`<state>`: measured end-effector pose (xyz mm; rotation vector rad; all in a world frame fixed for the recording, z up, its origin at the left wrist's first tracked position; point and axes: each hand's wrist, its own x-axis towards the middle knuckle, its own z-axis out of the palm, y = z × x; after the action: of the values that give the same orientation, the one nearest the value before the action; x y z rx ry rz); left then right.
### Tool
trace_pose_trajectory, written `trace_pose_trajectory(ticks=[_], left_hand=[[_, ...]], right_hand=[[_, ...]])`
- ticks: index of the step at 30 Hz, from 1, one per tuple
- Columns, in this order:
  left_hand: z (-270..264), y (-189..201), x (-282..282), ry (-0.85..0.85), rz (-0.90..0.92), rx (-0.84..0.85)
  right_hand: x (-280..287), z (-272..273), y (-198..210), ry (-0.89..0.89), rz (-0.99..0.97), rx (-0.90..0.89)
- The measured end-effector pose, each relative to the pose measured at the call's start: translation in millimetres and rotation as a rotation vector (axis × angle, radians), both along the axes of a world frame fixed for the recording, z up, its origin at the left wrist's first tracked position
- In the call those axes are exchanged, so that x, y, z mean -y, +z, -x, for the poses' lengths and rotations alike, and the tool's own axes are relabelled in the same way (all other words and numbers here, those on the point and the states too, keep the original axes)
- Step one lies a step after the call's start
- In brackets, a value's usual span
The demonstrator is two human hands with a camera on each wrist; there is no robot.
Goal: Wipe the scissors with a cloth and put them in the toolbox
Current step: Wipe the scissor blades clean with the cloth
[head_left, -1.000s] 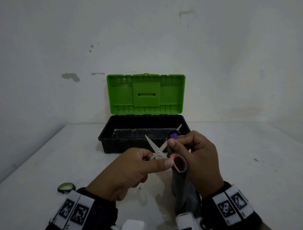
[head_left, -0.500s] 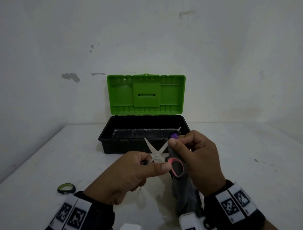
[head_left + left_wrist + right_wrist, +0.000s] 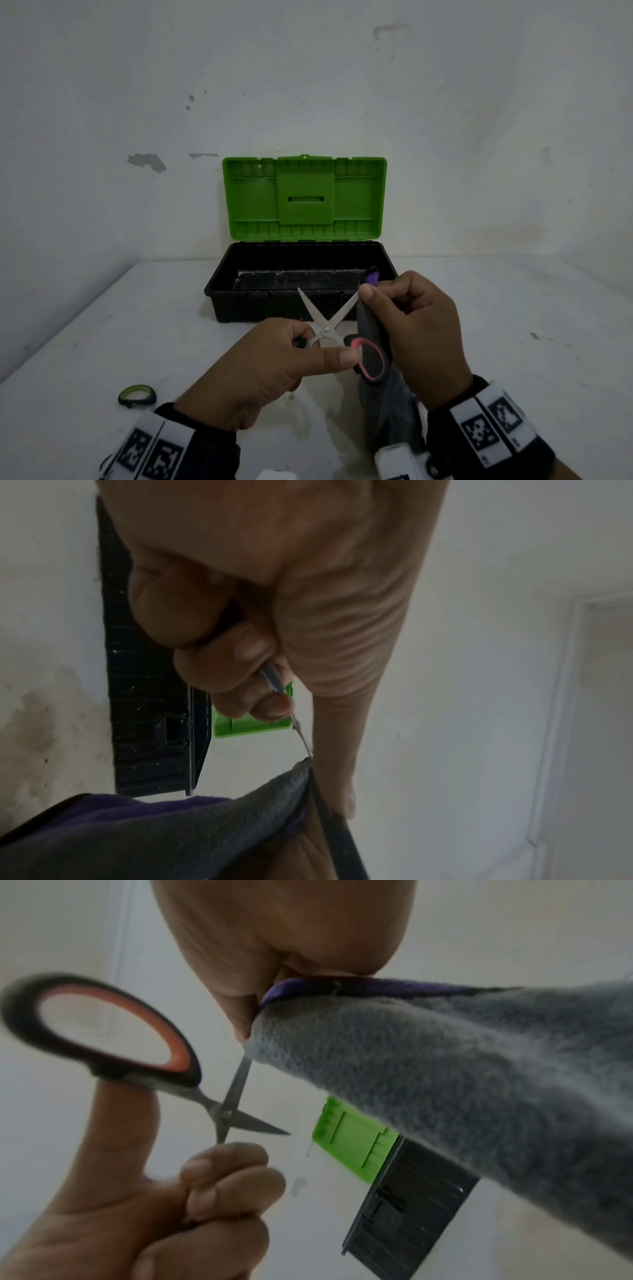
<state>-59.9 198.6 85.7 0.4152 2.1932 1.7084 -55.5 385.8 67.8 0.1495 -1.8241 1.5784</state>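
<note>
The scissors (image 3: 327,328), steel blades spread in an X with black and pink handles, are held above the table in front of the toolbox (image 3: 239,308). My left hand (image 3: 291,349) grips one handle in its curled fingers, and its thumb lies against the other handle loop (image 3: 371,359). My right hand (image 3: 368,293) pinches a grey and purple cloth (image 3: 383,394) around the outer end of the right blade. In the right wrist view the cloth (image 3: 445,1069) wraps that blade above the scissors' pivot (image 3: 224,1114). In the left wrist view the blade (image 3: 301,731) runs into the cloth (image 3: 171,831).
The toolbox has a black base and a green lid (image 3: 305,198) standing open against the white wall; the base looks empty. A small green and black ring (image 3: 137,396) lies on the white table at the near left. The table's left edge runs close by.
The right fingers and cloth have slid outward along the right blade, so its tip no longer sticks out. The blades stand a little wider apart and the pink handle sits lower.
</note>
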Motion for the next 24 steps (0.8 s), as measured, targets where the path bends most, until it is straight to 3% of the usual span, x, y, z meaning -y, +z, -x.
trace_pose_trajectory(ticks=[13,19,21,24], left_hand=[[-2,1,-2,0.014,0.075,-0.191],[-3,-1,-2,0.14,0.195,-0.302],[-1,-4,0,0.194,0.324,-0.366],[1,-4,0,0.29,0.534,-0.478]], right_hand=[[-8,-2,-1,-0.055,0.015,0.014],[-21,5,4,-0.131,0.044,0.087],[-29,2,6,-0.061,0.067,0.148],[-34,-10,7,0.237,-0.002,0.298]])
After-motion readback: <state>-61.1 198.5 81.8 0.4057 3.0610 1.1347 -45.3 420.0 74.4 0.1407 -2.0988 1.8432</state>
